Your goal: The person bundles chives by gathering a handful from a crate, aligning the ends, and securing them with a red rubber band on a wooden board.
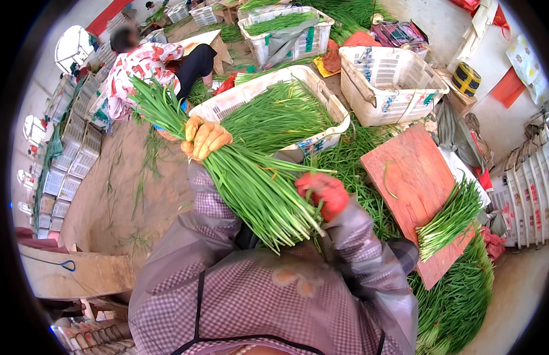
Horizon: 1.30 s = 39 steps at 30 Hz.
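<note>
A thick bundle of green chives (256, 192) lies across my front, its leafy tops pointing to the upper left and its pale cut ends to the lower right. My left hand (206, 138), in a tan glove, is wrapped round the upper part of it. Beside the stem ends, my right hand (324, 194) wears a red glove. Its fingers are curled in and slightly blurred; a few stalks pass close to it, but what it grips is hidden. Just beyond the bundle, a white plastic crate (339, 127) holds more chives.
At right, a reddish wooden board (409, 177) carries a smaller bunch of chives (450, 220). Loose chives (457, 302) are heaped beneath it. Another white crate (384, 97) stands at the far right. A person in a patterned top (145, 74) sits at the far left, near stacked crates (79, 151).
</note>
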Tool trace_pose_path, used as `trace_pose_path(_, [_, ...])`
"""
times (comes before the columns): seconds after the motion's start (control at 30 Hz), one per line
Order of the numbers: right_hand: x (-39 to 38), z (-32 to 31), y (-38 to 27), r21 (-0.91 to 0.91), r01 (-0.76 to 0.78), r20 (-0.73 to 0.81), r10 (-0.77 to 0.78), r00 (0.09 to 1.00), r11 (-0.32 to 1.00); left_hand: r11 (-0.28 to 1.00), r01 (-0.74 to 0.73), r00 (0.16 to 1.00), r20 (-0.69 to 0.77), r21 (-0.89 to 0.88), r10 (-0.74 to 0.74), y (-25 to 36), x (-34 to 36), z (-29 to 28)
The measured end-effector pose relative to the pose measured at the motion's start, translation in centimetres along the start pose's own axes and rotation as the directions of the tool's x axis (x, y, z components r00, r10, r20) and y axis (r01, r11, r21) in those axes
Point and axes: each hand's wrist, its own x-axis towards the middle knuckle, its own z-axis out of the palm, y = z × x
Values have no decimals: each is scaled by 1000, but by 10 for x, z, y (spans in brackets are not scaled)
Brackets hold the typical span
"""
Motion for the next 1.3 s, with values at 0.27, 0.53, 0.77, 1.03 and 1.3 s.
trace_pose_path(0.27, [-68, -34, -57, -7, 41, -3, -41, 999, 999, 996, -33, 974, -222, 87, 52, -5, -21, 14])
trace_pose_path(0.53, [31, 44, -20, -464, -179, -182, 104, 978, 868, 999, -18, 983, -182, 35, 24, -6, -18, 2])
trace_pose_path(0.77, [26, 6, -29, 682, 19, 263, -269, 926, 732, 995, -63, 945, -315, 72, 82, -5, -22, 14])
trace_pose_path(1.03, [22, 34, -38, -615, 227, 92, -217, 972, 755, 996, -53, 941, -331, 67, 73, 2, -33, 17])
trace_pose_path(1.3, [35, 52, -28, -359, 25, -80, -57, 995, 933, 993, -10, 938, -343, 114, 49, 0, -38, 8])
